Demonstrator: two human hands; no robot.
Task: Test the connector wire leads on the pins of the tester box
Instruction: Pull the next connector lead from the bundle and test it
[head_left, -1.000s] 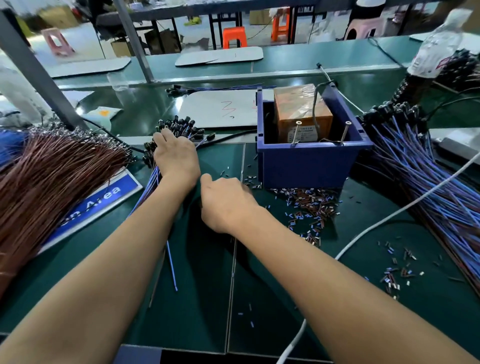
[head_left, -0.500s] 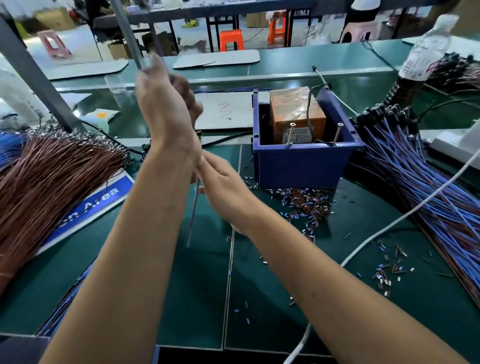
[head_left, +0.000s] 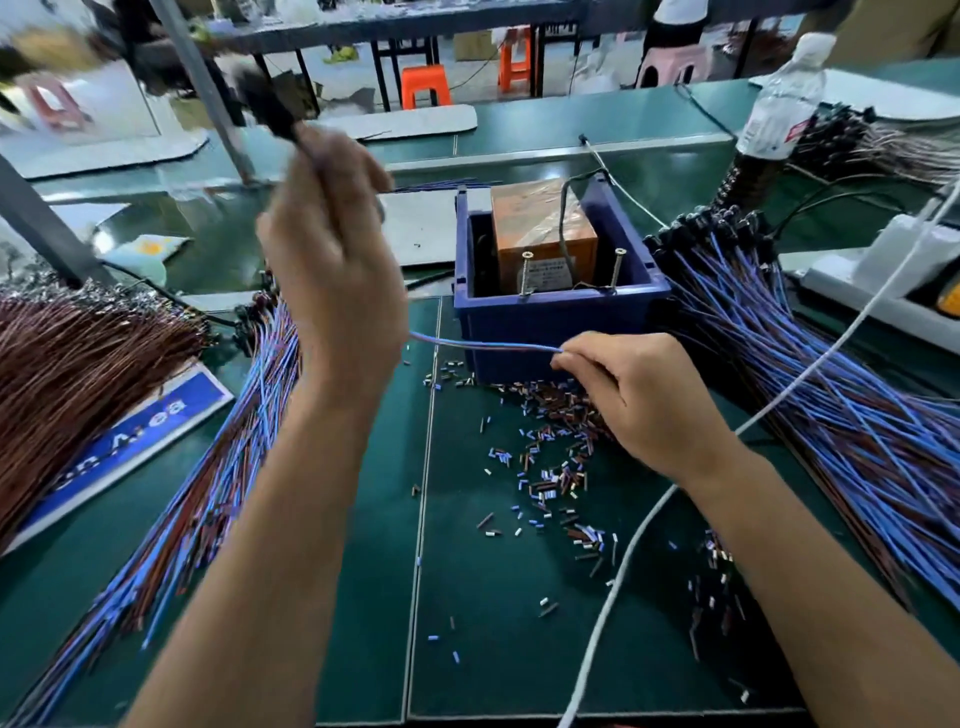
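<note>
the thin blue connector wire lead (head_left: 483, 344) runs almost level in front of the dark blue plastic tester box (head_left: 558, 317), stretched between the two hands above the green mat (head_left: 467, 597). the right hand (head_left: 631, 395) pinches the free end of the lead between thumb and curled fingers, just in front of the box's front wall. the left hand (head_left: 332, 265) is raised high, fingers curled round the other end, where a blurred black connector plug (head_left: 265, 106) sticks up above the knuckles. inside the box sits an orange taped block (head_left: 540, 228), and two upright metal screw pins (head_left: 525, 273) stand at the front rim, well apart from each other; the lead touches neither.

short cut bits of wire insulation (head_left: 550, 467) lie scattered on the mat in front of the box and under the right hand. a pile of blue and brown leads (head_left: 208, 493) fans out on the left, beside a bundle of brown wires (head_left: 78, 374) that lies over a blue and white label sign (head_left: 130, 441). a larger heap of blue leads with black plugs (head_left: 831, 389) lies to the right of the box. a white cable (head_left: 649, 519) crosses the mat on the right. a clear plastic bottle (head_left: 784, 104) stands behind the right heap.
</note>
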